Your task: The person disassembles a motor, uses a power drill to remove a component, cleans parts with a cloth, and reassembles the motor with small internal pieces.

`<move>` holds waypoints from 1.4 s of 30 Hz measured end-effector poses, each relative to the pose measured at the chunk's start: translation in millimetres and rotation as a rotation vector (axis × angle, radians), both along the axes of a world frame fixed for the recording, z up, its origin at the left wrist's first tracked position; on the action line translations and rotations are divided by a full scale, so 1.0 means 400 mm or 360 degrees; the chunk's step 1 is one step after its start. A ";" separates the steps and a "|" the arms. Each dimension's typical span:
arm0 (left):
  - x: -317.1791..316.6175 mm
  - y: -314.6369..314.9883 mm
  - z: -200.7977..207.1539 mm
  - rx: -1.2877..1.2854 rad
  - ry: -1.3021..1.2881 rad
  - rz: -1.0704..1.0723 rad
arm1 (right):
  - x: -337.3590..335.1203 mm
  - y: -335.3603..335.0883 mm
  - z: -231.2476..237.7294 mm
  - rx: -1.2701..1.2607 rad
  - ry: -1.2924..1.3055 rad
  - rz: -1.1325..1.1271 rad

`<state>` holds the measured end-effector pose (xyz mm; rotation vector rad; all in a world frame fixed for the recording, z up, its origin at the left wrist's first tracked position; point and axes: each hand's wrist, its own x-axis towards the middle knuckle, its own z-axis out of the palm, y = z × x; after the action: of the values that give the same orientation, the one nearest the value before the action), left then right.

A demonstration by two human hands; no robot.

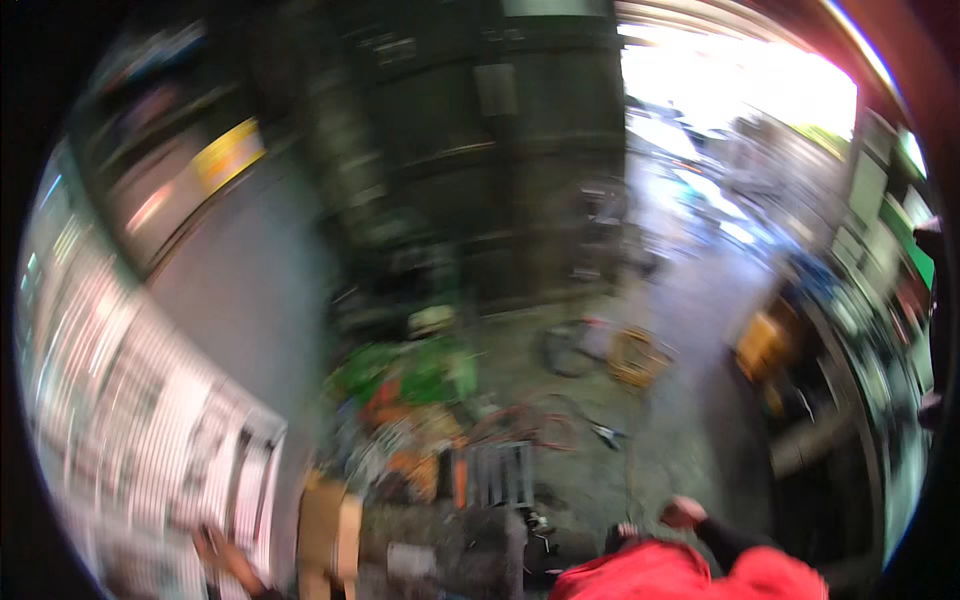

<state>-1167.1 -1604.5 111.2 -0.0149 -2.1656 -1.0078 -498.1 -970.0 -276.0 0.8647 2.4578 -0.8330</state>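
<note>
The whole view is smeared by motion. At the lower left my left hand (222,558) has its fingers stretched apart, in front of a white cabinet-like unit (190,430) with fine stripes. Whether the fingers touch it I cannot tell. A brown cardboard box (328,530) stands just right of that hand. My right hand (683,512) hangs low in front of my red clothing (670,575), coming out of a dark sleeve. Its outline looks rounded, but the fingers are too blurred to read. Nothing can be made out in it.
Green and orange items (410,390) lie piled in the middle. Near them are a grey metal grate (500,475), a yellow coiled hose (637,358) and loose cables on the floor. Dark tall cabinets (480,180) stand behind. A cluttered bench (830,430) runs along the right; a bright doorway (740,90) opens beyond.
</note>
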 end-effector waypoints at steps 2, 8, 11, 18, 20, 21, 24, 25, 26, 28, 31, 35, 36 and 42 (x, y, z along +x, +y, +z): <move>0.200 0.220 -0.131 -0.0018 0.0025 -0.0613 | -0.068 0.008 0.053 -0.0119 0.0471 -0.0073; 0.875 0.827 -0.516 0.0774 -0.2339 -0.1230 | -0.109 0.138 0.272 -0.0416 0.0551 -0.0472; 1.071 1.093 -0.530 0.0699 -0.2617 -0.1534 | 0.058 0.235 0.323 -0.0580 0.0641 -0.0625; 1.345 1.678 -0.443 0.0170 -0.2572 -0.2177 | 0.596 0.562 0.363 -0.0210 0.0693 -0.1201; 1.378 1.877 -0.415 0.0037 -0.2477 -0.2379 | 0.726 0.662 0.389 -0.0097 0.0994 -0.1591; 1.382 1.956 -0.389 -0.0087 -0.2570 -0.2423 | 0.778 0.713 0.401 -0.0086 0.1080 -0.1798; 1.438 2.175 -0.353 -0.0330 -0.2633 -0.2343 | 0.917 0.883 0.431 -0.0017 0.1430 -0.2397; 1.459 2.241 -0.351 -0.0487 -0.2560 -0.2419 | 0.957 0.934 0.439 0.0021 0.1691 -0.2489; 1.478 2.308 -0.353 -0.0569 -0.2580 -0.2401 | 0.996 0.988 0.448 -0.0004 0.1834 -0.2676; 1.515 2.450 -0.378 -0.0721 -0.2612 -0.2390 | 1.076 1.090 0.472 0.0129 0.2173 -0.2877; 1.573 2.694 -0.442 -0.0956 -0.2635 -0.2502 | 1.213 1.240 0.521 0.0446 0.2539 -0.2953; 1.712 3.051 -0.486 -0.1142 -0.2536 -0.2739 | 1.417 1.433 0.584 0.0894 0.2587 -0.3270; 1.762 3.139 -0.478 -0.1160 -0.2537 -0.2767 | 1.470 1.479 0.594 0.0959 0.2675 -0.3349; 1.994 3.563 -0.324 -0.1287 -0.2213 -0.3285 | 1.816 1.748 0.567 0.1481 0.2449 -0.3359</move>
<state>-369.4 -179.2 -18.6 -3.2450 -3.0556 -0.7825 228.2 -270.8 -49.3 -1.3434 -0.2999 0.1827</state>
